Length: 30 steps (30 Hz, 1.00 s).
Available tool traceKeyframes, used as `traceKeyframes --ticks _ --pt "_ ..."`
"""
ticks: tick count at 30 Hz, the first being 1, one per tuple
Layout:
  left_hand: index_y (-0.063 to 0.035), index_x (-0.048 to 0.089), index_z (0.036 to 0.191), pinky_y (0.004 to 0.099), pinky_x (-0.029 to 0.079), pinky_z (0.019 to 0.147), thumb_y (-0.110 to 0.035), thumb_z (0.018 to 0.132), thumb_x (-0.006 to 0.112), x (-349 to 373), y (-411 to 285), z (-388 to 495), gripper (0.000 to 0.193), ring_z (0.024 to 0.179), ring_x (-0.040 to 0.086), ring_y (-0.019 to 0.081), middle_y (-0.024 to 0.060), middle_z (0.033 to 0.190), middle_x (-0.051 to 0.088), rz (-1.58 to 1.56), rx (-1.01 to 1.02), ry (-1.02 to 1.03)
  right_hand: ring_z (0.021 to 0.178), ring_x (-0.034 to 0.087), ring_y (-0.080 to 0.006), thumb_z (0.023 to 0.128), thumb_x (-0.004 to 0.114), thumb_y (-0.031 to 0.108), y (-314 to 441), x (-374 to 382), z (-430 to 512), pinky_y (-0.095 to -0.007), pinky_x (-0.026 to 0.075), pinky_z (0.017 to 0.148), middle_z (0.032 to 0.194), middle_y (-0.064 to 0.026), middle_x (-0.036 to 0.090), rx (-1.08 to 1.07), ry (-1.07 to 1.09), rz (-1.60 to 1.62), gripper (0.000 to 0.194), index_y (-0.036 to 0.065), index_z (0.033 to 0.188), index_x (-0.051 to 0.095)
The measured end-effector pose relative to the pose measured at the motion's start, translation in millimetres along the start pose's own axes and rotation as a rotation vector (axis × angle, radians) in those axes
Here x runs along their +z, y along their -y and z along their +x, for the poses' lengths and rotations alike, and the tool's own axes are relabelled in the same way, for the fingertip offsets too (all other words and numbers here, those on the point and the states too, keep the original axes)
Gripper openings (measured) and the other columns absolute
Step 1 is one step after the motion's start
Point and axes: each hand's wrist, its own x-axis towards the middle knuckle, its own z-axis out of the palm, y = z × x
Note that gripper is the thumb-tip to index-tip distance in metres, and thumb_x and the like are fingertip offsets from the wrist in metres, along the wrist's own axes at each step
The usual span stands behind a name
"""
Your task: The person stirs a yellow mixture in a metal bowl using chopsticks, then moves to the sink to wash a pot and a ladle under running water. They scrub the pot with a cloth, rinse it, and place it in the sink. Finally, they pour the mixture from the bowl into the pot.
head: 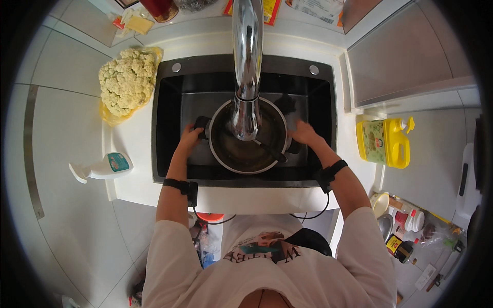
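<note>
A round metal pot (227,156) sits in the dark kitchen sink (244,184), under a chrome faucet (247,69) that hides part of it. Inside the pot is a utensil with a dark handle (274,151), leaning on the rim, and what looks like murky liquid. My left hand (189,137) grips the pot's dark left side handle, thumb on top. At the pot's right side is my right hand (303,133), slightly blurred, just above the right side handle (294,146); whether its fingers touch the handle or rim I cannot tell.
A cauliflower (127,82) in a yellow bag and a white spray bottle (111,165) lie left of the sink. To the right is a yellow pump jug (385,142). Bottles and tubs (400,248) stand at the lower right. Packages (316,9) line the back ledge.
</note>
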Motion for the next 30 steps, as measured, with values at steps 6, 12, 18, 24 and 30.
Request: traceKeyframes --ticks 6,12,18,24,30 --pt "-0.0036 0.040 0.138 0.0347 0.035 0.102 -0.028 0.088 0.060 10.6 -21.2 -34.1 0.059 0.129 0.042 0.0267 0.0155 0.138 0.045 0.082 0.188 -0.132 0.125 0.043 -0.0389 0.079 0.064 0.014 124.1 -69.9 -8.6 -0.0422 0.033 0.106 0.134 -0.0240 0.045 -0.948 -0.514 0.313 0.071 0.001 0.141 0.033" --pt "-0.0017 0.048 0.129 0.0328 0.038 0.098 -0.029 0.096 0.050 38.6 -38.0 -97.0 0.043 0.114 0.050 0.0186 0.0072 0.121 0.056 -0.207 0.298 0.006 0.122 0.046 -0.0363 0.076 0.060 0.014 186.4 -69.8 -10.3 -0.0430 0.035 0.104 0.131 -0.0227 0.048 -0.914 -0.058 0.214 0.059 0.000 0.131 0.043" --pt "-0.0014 0.049 0.128 0.0354 0.036 0.103 -0.031 0.099 0.046 58.8 -54.3 -138.0 0.042 0.117 0.050 0.0221 0.0096 0.126 0.054 -0.615 0.318 0.243 0.116 0.049 -0.0366 0.073 0.060 0.011 184.1 -44.6 5.0 -0.0433 0.038 0.100 0.124 -0.0204 0.050 -0.981 -0.549 0.459 0.048 -0.001 0.118 0.052" --pt "0.0005 0.039 0.133 0.0388 0.034 0.108 -0.033 0.101 0.036 89.1 -68.6 -164.5 0.047 0.123 0.046 0.0278 0.0150 0.132 0.049 -0.934 0.191 0.423 0.111 0.050 -0.0376 0.073 0.061 0.012 175.8 -41.1 9.9 -0.0437 0.043 0.094 0.118 -0.0205 0.052 -0.901 -0.431 0.335 0.053 -0.001 0.123 0.049" --pt "0.0034 0.033 0.136 0.0413 0.035 0.109 -0.035 0.102 0.023 107.4 -69.1 -175.1 0.052 0.130 0.040 0.0357 0.0239 0.138 0.039 -1.146 0.087 0.434 0.108 0.053 -0.0363 0.080 0.062 0.014 142.7 -23.0 12.6 -0.0413 0.042 0.095 0.117 -0.0175 0.055 -1.028 -0.464 0.468 0.046 0.002 0.123 0.050"
